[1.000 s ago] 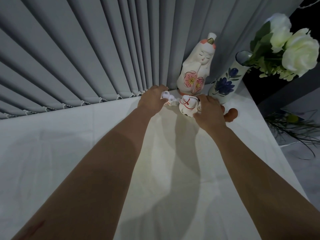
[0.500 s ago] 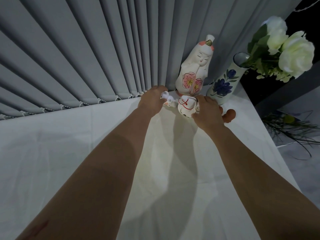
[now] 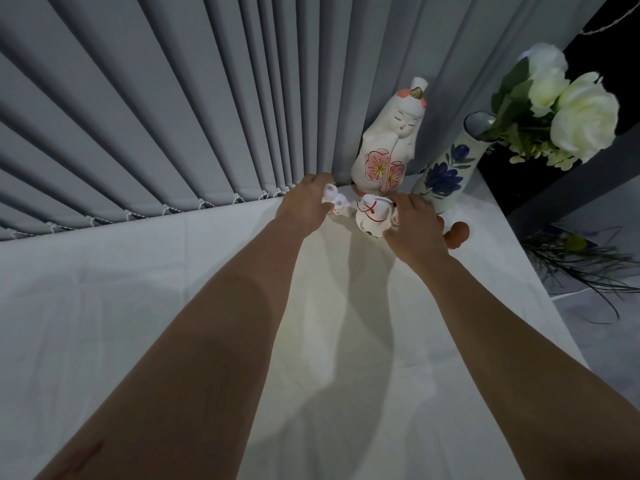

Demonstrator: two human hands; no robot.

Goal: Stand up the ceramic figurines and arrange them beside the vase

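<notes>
A tall white doll figurine (image 3: 388, 140) with pink flowers stands upright against the blinds. Right of it is the white vase (image 3: 446, 174) with blue flowers painted on it, holding white roses (image 3: 575, 109). In front of the doll, my right hand (image 3: 414, 223) grips a round white cat figurine (image 3: 370, 216) with a red cord, tilted. My left hand (image 3: 306, 202) is closed on a small white figurine (image 3: 334, 199) with red marks, left of the cat. A small brown figurine (image 3: 457, 233) lies behind my right hand, partly hidden.
Grey vertical blinds (image 3: 173, 116) run along the back of the white-clothed table (image 3: 173, 306). The table's right edge drops off just past the vase, with dark furniture and green leaves (image 3: 581, 268) on the floor beyond.
Both hands stay on their figurines. The cat figurine has tipped slightly in my right hand. The view has shifted a little.
</notes>
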